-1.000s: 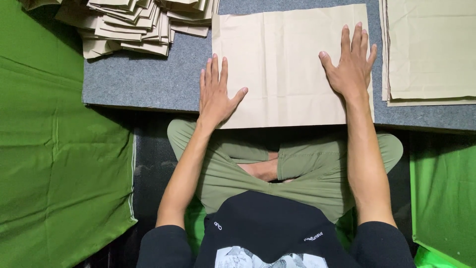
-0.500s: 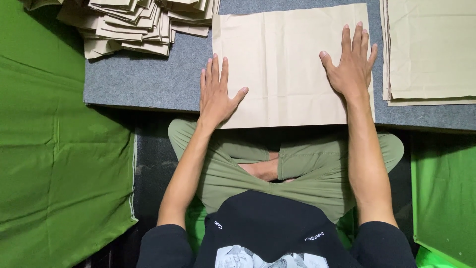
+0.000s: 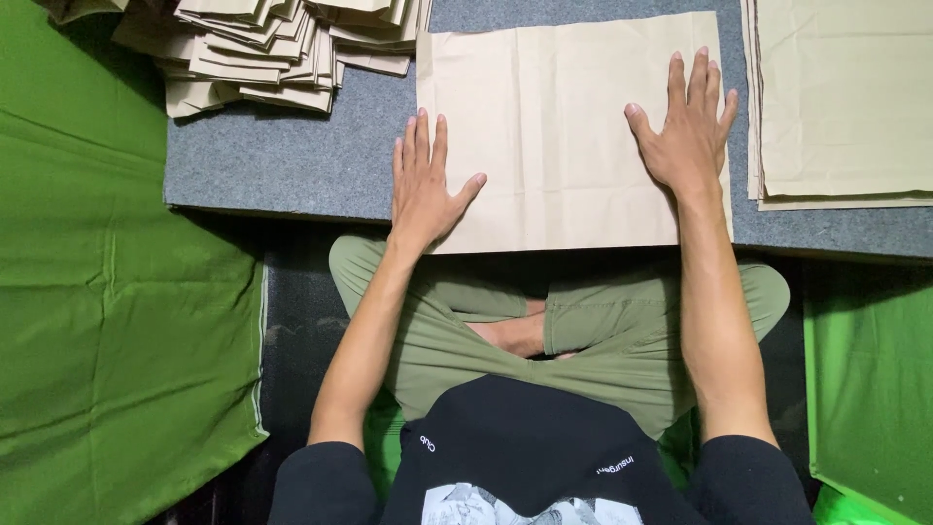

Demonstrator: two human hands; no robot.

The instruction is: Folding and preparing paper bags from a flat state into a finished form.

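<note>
A beige cloth piece (image 3: 554,126) lies flat on a grey felt board (image 3: 282,165), its near edge hanging slightly over the board's front. My left hand (image 3: 423,185) rests flat on the cloth's left edge, fingers spread and pointing away from me. My right hand (image 3: 688,131) presses flat on the cloth's right part, fingers apart. Neither hand grips anything.
A heap of folded beige cloths (image 3: 262,49) sits at the board's far left. A flat stack of unfolded beige cloth (image 3: 841,97) lies to the right. Green fabric (image 3: 107,321) covers the floor on the left, and green fabric (image 3: 870,379) lies on the right. My crossed legs (image 3: 554,331) are below the board.
</note>
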